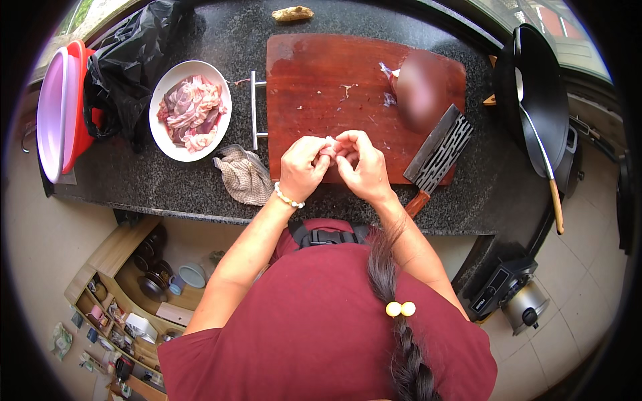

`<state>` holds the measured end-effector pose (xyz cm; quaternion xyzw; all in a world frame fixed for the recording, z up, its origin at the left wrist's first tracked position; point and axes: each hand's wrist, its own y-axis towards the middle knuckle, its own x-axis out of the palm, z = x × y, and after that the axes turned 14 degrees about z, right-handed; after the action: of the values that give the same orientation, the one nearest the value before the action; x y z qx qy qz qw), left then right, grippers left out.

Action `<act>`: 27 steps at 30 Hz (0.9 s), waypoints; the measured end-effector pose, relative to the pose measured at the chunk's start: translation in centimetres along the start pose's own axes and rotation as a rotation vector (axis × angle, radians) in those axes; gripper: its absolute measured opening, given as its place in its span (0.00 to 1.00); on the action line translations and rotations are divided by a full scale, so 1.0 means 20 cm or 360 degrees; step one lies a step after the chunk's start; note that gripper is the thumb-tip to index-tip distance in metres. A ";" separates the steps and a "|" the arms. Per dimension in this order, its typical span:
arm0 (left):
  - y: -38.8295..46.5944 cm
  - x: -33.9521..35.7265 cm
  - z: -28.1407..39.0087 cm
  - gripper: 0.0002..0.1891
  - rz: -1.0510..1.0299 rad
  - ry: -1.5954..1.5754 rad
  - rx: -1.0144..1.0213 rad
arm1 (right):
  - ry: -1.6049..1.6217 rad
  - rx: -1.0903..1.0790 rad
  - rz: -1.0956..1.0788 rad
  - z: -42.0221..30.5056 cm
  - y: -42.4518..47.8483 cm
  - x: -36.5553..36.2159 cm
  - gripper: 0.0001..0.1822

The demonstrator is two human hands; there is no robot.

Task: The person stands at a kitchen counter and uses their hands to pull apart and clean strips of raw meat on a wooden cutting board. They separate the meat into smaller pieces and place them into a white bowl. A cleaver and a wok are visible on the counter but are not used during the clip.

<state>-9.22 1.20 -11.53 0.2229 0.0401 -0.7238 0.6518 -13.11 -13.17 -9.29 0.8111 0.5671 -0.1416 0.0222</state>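
Note:
Close together over the near edge of a reddish wooden cutting board (321, 60), my left hand (303, 163) and my right hand (363, 163) pinch a small pale-pink scrap of what looks like raw meat (328, 145). My fingers hide most of it. A cleaver (439, 148) with a patterned blade lies on the board's right side, its wooden handle over the near edge. Beyond the blade is a reddish lump (424, 92), too blurred to identify. Small pale scraps (347, 90) dot the board. Left of it, a white bowl (155, 110) holds raw meat pieces (193, 110).
A crumpled cloth (246, 175) lies left of my left hand. Farther left are a black plastic bag (125, 70) and upright plastic basins (52, 115). A ginger-like root (293, 13) lies at the back. To the right stands a wok (541, 90) with a wooden-handled utensil (539, 140).

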 end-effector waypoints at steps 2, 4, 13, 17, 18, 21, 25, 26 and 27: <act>0.00 0.00 -0.01 0.09 -0.0005 -0.0004 0.0003 | -0.0037 -0.0065 0.0005 0.01 -0.01 0.01 0.19; 0.00 0.01 -0.02 0.09 -0.0002 0.0031 0.0087 | -0.0183 -0.0246 0.0054 0.03 -0.03 0.02 0.20; 0.04 0.01 0.00 0.06 -0.0130 0.0080 0.0255 | -0.0318 -0.0440 0.0327 0.10 -0.02 0.07 0.16; 0.04 -0.01 0.03 0.06 -0.0196 0.0051 0.0088 | -0.0412 -0.0422 0.0279 0.09 -0.01 0.03 0.15; 0.04 -0.02 0.03 0.07 -0.0206 0.0034 0.0029 | -0.0354 -0.0377 0.0272 0.10 0.00 0.03 0.15; 0.02 -0.02 0.00 0.08 -0.0222 -0.0011 -0.0086 | -0.0278 -0.0280 0.0237 0.08 0.00 0.02 0.14; 0.03 -0.01 0.00 0.10 -0.0220 0.0029 -0.0057 | -0.0249 -0.0239 0.0140 0.08 -0.01 0.02 0.14; 0.03 -0.02 0.01 0.11 -0.0225 0.0060 -0.0045 | -0.0233 -0.0240 0.0127 0.08 -0.01 0.02 0.14; 0.04 -0.02 0.01 0.11 -0.0229 0.0075 0.0018 | -0.0217 -0.0239 0.0114 0.07 -0.01 0.02 0.14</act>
<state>-8.56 1.35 -11.10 0.2400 0.0673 -0.7636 0.5956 -13.43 -13.11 -10.70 0.8153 0.5439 -0.1528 0.1266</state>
